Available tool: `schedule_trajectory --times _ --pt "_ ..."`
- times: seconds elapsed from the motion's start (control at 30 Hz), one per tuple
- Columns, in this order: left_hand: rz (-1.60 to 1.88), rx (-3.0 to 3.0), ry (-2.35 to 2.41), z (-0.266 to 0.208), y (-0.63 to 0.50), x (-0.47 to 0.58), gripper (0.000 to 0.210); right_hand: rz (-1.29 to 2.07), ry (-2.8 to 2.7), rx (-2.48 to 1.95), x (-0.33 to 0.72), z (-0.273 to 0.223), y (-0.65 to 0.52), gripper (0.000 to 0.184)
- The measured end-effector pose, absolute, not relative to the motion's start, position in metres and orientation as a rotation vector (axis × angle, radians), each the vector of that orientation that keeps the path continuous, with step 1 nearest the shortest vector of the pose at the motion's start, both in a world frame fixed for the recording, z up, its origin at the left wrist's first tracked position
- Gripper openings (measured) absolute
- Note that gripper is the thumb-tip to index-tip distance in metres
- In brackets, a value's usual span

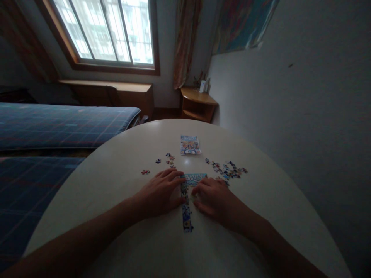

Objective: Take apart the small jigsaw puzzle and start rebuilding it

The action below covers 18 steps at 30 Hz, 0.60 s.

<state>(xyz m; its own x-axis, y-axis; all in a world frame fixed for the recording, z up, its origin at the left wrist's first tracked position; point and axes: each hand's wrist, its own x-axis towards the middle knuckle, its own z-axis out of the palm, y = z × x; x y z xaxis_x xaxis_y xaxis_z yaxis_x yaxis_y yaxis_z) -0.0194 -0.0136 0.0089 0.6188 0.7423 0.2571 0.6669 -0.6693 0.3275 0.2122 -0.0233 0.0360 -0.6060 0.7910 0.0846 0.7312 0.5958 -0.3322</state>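
Note:
A partly joined jigsaw puzzle [187, 218] lies on the white table, with a light-blue lettered strip across its top and a narrow column running down its left side. My left hand [162, 191] rests flat along the left edge, fingers stretched and fingertips touching the column and the top corner. Just under the lettered strip, my right hand [213, 197] has its fingers bent and thumb close to the index finger; whatever they hold is hidden. Loose puzzle pieces [230, 170] lie in a heap beyond my right hand. Several more pieces [169, 157] are scattered beyond my left hand.
A small printed picture sheet [190, 145] lies farther back on the round white table [139, 143]. To the left stands a bed with a blue plaid mattress [63, 123]. A wooden corner shelf [198, 96] is behind the table, and a wall [278, 100] runs along the right.

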Motion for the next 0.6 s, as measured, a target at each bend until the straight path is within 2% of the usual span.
schedule_trajectory --times 0.13,0.27,0.43,0.6 --pt "0.606 2.657 1.144 0.0045 -0.0125 -0.0157 0.052 0.399 -2.617 -1.254 0.2136 0.0344 -0.0223 0.020" --pt "0.591 2.682 1.101 0.0036 -0.0113 -0.0120 0.058 0.376 -2.590 -1.324 0.2138 0.0332 -0.0216 0.012" --pt "0.561 2.643 1.089 0.0065 -0.0116 -0.0095 0.052 0.396 -2.517 -1.389 0.2118 0.0332 -0.0228 0.017" --pt "0.551 2.629 1.083 0.0074 -0.0117 -0.0097 0.051 0.411 -2.530 -1.411 0.2101 0.0334 -0.0223 0.010"
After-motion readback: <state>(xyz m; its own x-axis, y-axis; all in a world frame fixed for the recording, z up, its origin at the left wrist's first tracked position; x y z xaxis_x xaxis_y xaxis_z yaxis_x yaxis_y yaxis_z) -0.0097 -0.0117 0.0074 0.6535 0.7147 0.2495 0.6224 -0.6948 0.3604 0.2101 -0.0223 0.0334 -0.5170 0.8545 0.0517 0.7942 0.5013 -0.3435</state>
